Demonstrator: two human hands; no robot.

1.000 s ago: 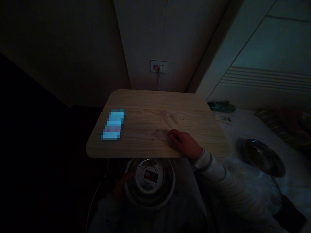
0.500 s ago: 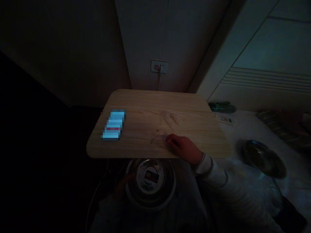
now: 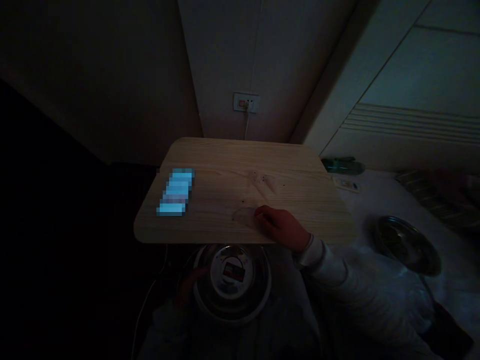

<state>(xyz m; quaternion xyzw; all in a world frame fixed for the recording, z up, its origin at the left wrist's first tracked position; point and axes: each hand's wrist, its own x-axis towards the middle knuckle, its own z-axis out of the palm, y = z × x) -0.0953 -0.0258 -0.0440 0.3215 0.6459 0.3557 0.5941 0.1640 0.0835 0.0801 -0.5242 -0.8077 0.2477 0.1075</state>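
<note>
My right hand (image 3: 283, 227) rests over the near edge of the wooden table (image 3: 221, 155), right of its middle. Its fingers are curled and pressed together; what they pinch, if anything, is too dark to make out. Just left of the fingertips, a faint curved mark (image 3: 243, 215) shows on the wood, possibly wet or clear film. Below the table edge, a round shiny metal basin (image 3: 258, 295) with a dark label in its middle sits at my lap. My left hand (image 3: 190, 286), very dim, holds the basin's left rim.
A lit phone (image 3: 176, 192), blurred out, lies on the table's left side. Dark specks (image 3: 263, 178) dot the wood. To the right are a metal plate (image 3: 407, 245), a green bottle (image 3: 344, 166) and a small card-like packet (image 3: 345, 184). A wall socket (image 3: 246, 102) holds a plugged-in cable.
My right hand has shifted very slightly left. My left hand shows a little more clearly at the basin's rim. The basin stays in about the same place.
</note>
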